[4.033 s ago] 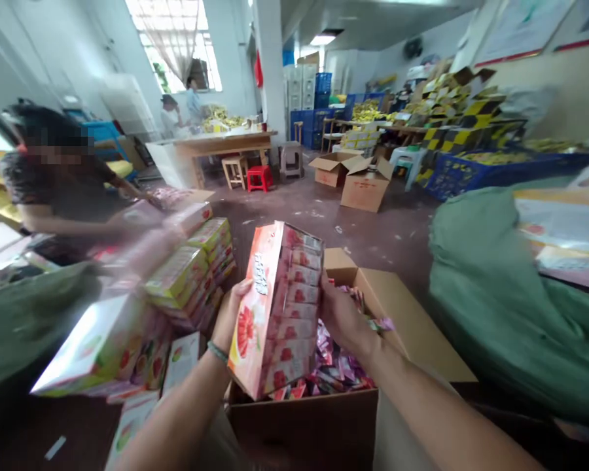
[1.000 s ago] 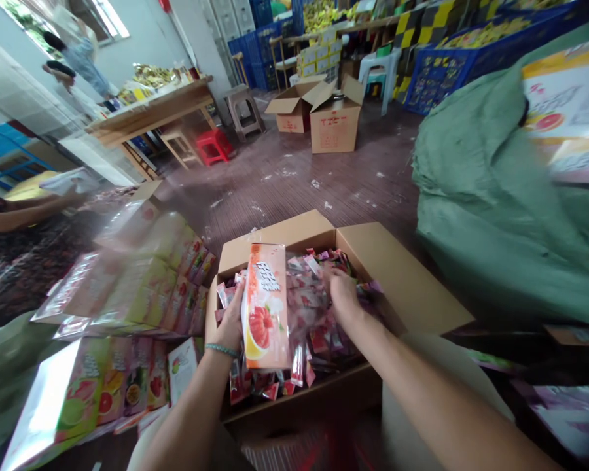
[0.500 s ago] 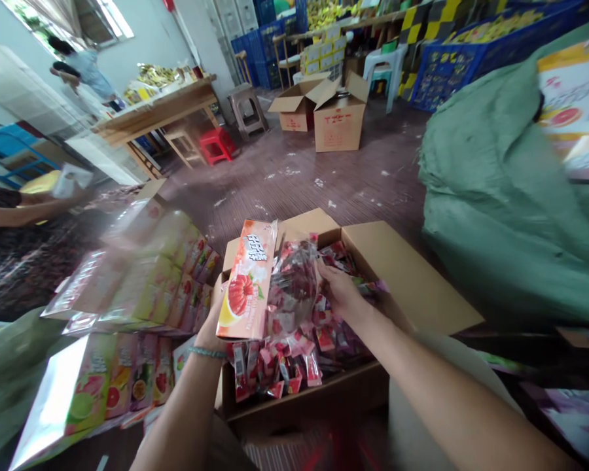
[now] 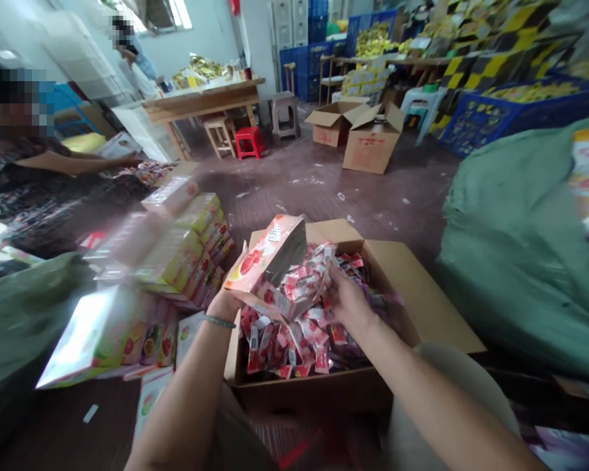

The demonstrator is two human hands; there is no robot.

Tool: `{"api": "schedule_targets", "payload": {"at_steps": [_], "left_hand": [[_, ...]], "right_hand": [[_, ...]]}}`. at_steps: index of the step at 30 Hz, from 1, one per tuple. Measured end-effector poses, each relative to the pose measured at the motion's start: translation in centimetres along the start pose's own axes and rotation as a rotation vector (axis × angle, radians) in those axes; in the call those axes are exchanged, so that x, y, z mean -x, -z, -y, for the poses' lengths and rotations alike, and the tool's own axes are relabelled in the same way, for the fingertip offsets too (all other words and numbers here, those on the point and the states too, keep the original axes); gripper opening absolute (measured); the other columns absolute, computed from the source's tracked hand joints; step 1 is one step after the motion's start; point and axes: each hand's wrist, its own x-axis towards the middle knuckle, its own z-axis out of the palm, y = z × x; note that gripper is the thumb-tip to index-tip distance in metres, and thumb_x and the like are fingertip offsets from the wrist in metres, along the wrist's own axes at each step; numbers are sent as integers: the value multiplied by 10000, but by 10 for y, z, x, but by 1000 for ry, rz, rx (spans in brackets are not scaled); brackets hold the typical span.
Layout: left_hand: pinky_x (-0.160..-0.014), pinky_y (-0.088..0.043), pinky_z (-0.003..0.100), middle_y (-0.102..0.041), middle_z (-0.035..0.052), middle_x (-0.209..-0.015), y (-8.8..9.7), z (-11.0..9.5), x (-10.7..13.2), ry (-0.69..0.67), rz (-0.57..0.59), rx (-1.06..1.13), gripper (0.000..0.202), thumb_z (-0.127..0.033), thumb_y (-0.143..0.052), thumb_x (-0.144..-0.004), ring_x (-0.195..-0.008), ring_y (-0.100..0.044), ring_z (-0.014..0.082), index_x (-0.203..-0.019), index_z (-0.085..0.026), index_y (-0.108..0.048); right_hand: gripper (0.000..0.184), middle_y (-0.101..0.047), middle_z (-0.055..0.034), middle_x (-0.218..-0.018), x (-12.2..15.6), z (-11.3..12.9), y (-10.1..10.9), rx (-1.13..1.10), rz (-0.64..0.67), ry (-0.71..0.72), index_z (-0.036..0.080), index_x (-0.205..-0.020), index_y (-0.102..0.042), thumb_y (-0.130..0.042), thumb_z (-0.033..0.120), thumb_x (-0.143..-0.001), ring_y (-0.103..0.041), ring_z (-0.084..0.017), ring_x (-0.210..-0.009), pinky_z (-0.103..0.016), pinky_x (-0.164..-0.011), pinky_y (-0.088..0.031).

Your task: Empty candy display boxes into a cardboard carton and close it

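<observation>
My left hand (image 4: 227, 293) grips a pink packaging bag (image 4: 261, 256) printed with grapefruit, from its left side. The bag is tilted, and its dark, shiny inner side faces right. My right hand (image 4: 347, 294) is closed on the bag's right edge, its fingertips partly hidden. Red and pink sachets (image 4: 307, 278) show at the bag's opening between my hands. Below, a cardboard box (image 4: 314, 391) with raised flaps holds many more loose sachets (image 4: 279, 347).
Stacked fruit-print packs (image 4: 169, 258) stand on my left, with a person (image 4: 39, 163) seated beyond. A large green sack (image 4: 525, 242) bulges on my right. Ahead are two open cartons (image 4: 372, 145), a red stool (image 4: 249, 142) and a wooden table (image 4: 203, 99).
The bag has turned from showing its front face to tilting with its opening to the right, where sachets now show. My view has swung left.
</observation>
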Motion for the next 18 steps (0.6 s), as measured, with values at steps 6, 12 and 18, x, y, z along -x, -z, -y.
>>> {"api": "schedule_targets", "payload": {"at_steps": [6, 12, 18], "left_hand": [[-592, -565, 290, -782, 74, -845, 36, -8, 28, 41, -37, -220, 789, -754, -720, -764, -657, -722, 205, -1315, -194, -658], [-699, -563, 242, -773, 46, -922, 27, 5, 44, -93, -54, -257, 541, -386, -925, -690, -759, -711, 162, -1151, -175, -737], [-735, -567, 288, -782, 64, -1002, 34, -6, 56, -251, -9, -55, 635, -362, -884, -725, -760, -710, 174, -1292, -163, -679]], "right_hand": [[445, -661, 26, -696, 7, 1, -37, 116, -134, 169, 231, -765, -659, -920, 542, -585, -617, -172, -673, -307, -637, -525], [549, -666, -37, -678, 38, -6, -70, 232, 246, -12, 231, -762, -684, -818, 752, -654, -660, -243, -743, -348, -654, -547], [651, -694, -111, -734, 55, -11, -64, 316, 466, -326, 210, -730, -690, -650, 860, -734, -684, -334, -912, -422, -711, -565]]}}
